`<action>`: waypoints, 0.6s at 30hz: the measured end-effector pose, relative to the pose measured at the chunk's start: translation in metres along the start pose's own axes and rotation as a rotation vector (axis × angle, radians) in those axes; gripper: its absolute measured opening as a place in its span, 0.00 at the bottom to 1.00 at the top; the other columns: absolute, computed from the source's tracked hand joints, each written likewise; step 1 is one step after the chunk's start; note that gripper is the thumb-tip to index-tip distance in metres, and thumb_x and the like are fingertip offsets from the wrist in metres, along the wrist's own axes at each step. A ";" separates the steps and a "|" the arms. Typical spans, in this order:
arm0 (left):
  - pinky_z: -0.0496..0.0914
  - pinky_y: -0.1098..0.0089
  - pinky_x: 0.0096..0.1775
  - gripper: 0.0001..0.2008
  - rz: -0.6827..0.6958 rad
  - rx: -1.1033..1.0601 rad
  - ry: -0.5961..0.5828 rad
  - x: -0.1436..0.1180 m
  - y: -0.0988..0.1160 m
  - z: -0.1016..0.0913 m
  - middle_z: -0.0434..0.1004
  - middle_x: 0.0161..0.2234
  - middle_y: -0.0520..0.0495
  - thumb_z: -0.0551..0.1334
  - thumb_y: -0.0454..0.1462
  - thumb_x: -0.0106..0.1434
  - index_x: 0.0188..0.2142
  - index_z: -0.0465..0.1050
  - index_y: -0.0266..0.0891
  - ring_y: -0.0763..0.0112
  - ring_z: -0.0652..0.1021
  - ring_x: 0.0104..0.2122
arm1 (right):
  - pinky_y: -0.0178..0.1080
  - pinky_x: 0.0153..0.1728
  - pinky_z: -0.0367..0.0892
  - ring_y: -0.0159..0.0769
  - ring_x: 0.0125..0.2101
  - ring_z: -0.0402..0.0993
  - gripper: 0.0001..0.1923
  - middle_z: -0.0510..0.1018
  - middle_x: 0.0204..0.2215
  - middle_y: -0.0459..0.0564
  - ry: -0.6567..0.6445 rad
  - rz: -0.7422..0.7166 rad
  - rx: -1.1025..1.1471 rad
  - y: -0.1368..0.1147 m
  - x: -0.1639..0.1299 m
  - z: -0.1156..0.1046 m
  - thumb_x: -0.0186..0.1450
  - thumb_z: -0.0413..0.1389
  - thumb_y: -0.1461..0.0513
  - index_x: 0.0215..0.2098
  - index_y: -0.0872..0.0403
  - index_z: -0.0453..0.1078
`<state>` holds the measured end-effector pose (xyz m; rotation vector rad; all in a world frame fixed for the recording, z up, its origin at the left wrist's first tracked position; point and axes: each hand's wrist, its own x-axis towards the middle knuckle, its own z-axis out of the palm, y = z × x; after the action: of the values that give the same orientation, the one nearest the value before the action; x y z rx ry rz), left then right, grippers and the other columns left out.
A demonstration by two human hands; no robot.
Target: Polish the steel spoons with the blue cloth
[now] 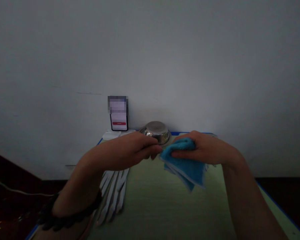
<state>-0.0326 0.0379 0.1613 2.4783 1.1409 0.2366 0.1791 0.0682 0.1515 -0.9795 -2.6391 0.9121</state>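
Note:
My right hand (pixel 202 146) is closed round a folded blue cloth (pixel 187 170), whose corners hang down over the table. Just left of it, my left hand (pixel 140 150) has its fingers pinched together, close to the cloth's edge. Whatever those fingers hold is too dark and small to name. Under my left forearm lie several pieces of metal cutlery (pixel 112 196), side by side on the table. Behind my hands a shiny metal bowl (pixel 156 128) rests upside down, partly covered by my left fingers.
A phone (pixel 119 116) with a lit screen stands upright against the white wall (pixel 215 66) at the back left. The greenish table (pixel 175 213) has a blue edge. A white cable (pixel 20 188) runs at the far left, beyond the table.

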 end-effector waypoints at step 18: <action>0.64 0.77 0.31 0.14 -0.051 -0.006 0.157 -0.013 -0.018 -0.003 0.74 0.27 0.53 0.49 0.42 0.64 0.33 0.70 0.39 0.75 0.72 0.27 | 0.31 0.22 0.64 0.28 0.22 0.67 0.12 0.72 0.22 0.43 0.166 0.150 0.318 0.028 -0.018 -0.008 0.55 0.55 0.52 0.29 0.53 0.70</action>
<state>-0.0543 0.0398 0.1561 2.4577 1.2625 0.4248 0.2106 0.0774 0.1412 -1.1246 -2.2200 1.1821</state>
